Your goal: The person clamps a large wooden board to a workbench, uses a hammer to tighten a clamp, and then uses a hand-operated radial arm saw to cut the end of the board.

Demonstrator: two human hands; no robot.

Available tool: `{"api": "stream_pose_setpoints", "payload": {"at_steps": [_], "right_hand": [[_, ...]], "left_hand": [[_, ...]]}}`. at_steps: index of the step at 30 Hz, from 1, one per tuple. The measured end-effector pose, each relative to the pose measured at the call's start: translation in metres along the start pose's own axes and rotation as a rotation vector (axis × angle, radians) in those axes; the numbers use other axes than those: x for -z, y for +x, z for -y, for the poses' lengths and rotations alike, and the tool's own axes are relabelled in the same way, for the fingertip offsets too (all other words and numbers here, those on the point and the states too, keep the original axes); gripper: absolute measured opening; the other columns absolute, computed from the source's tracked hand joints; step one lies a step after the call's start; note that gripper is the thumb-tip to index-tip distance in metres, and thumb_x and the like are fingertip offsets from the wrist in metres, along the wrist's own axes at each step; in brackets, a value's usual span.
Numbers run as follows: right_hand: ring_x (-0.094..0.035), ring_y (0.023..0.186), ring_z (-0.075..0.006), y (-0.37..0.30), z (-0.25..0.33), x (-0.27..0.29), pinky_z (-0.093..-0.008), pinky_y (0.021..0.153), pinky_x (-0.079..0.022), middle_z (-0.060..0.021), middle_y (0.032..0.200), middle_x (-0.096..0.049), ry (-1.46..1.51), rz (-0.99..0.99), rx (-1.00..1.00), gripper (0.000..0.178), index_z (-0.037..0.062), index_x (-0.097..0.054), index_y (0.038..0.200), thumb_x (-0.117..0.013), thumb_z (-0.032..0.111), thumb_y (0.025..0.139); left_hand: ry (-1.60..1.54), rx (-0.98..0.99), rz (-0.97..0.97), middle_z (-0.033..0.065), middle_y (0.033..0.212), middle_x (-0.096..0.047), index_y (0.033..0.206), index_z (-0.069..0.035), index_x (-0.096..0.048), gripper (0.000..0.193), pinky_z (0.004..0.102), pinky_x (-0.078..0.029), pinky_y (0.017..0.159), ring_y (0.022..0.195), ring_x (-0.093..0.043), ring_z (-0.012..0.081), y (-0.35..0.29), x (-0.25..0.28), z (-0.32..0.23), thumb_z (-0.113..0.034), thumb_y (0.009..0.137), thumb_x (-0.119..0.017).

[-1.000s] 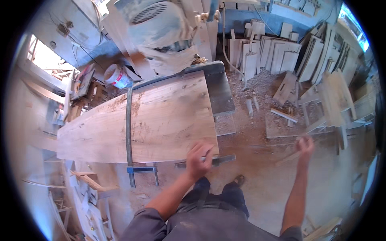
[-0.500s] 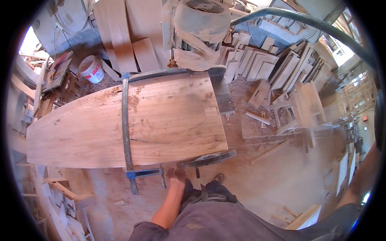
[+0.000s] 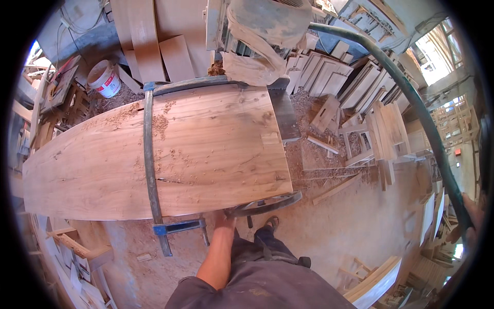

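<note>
A wide light-wood board, tapering to the left, lies in front of me with shavings on top. A grey bar clamp with blue ends runs across it. At the near edge my left hand reaches under the board beside a curved dark metal piece; its fingers are hidden. On the far right my right hand is closed round the low end of a long, curved dark green bar. That bar runs up to the dusty machine behind the board. Cloth hangs from the machine.
A white bucket stands beyond the board on the left. Tall wood panels lean behind it. Several stacked boards and a wooden frame stand at the right. Wood parts sit at lower left, a pale panel at lower right.
The green bar's outer end has swung down toward me, and my right hand has come into view on it. My left hand has moved further under the board's edge. The whole view has shifted slightly.
</note>
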State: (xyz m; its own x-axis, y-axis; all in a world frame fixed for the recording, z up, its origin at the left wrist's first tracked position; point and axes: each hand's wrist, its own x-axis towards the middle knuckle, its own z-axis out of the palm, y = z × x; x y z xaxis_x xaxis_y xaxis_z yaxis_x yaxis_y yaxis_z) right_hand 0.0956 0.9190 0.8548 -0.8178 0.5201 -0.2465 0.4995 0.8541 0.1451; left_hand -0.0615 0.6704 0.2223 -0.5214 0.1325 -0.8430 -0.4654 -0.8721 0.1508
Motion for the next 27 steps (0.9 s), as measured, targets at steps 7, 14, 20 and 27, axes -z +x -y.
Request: {"api": "stream_pose_setpoints", "payload": {"at_steps": [7, 14, 20, 27], "right_hand": [[-0.060, 0.070, -0.0149, -0.004, 0.002, -0.021, -0.0274, 0.062, -0.051, -0.0142, 0.093, -0.056, -0.028, 0.012, -0.079, 0.066, -0.0057, -0.041, 0.142, -0.034, 0.048, 0.103], [-0.060, 0.073, -0.0137, 0.005, 0.004, -0.057, -0.0229, 0.053, -0.050, -0.0127, 0.094, -0.055, 0.291, -0.072, -0.100, 0.066, -0.0045, -0.040, 0.143, -0.038, 0.047, 0.102], [-0.058, 0.078, -0.0135, 0.007, 0.017, -0.055, -0.0235, 0.062, -0.050, -0.0137, 0.103, -0.055, 0.265, -0.006, -0.082, 0.053, -0.0026, -0.038, 0.144, -0.038, 0.033, 0.104], [-0.058, 0.081, -0.0137, 0.003, 0.022, -0.061, -0.0251, 0.065, -0.051, -0.0139, 0.107, -0.055, 0.274, -0.052, -0.189, 0.055, -0.0028, -0.037, 0.144, -0.039, 0.034, 0.104]], "left_hand": [[-0.056, 0.039, 0.057, 0.0007, 0.091, -0.065, 0.103, -0.013, -0.061, 0.015, 0.0333, -0.053, 0.073, 0.082, -0.063, 0.0174, 0.010, 0.010, 0.009, -0.023, 0.092, -0.066], [-0.054, 0.052, 0.019, 0.0027, 0.092, -0.063, 0.104, -0.012, -0.059, 0.017, 0.0346, -0.052, 0.067, 0.081, -0.062, 0.0193, -0.018, -0.018, -0.002, -0.027, 0.095, -0.060], [0.016, -0.028, -0.025, 0.0012, 0.073, -0.058, 0.091, -0.013, -0.058, 0.014, 0.0317, -0.045, 0.052, 0.058, -0.053, 0.0160, -0.017, -0.025, 0.004, -0.027, 0.094, -0.060], [-0.015, -0.031, 0.050, -0.0003, 0.063, -0.053, 0.083, -0.015, -0.056, 0.016, 0.0296, -0.043, 0.049, 0.049, -0.048, 0.0147, 0.037, 0.029, 0.005, -0.027, 0.093, -0.061]]}}
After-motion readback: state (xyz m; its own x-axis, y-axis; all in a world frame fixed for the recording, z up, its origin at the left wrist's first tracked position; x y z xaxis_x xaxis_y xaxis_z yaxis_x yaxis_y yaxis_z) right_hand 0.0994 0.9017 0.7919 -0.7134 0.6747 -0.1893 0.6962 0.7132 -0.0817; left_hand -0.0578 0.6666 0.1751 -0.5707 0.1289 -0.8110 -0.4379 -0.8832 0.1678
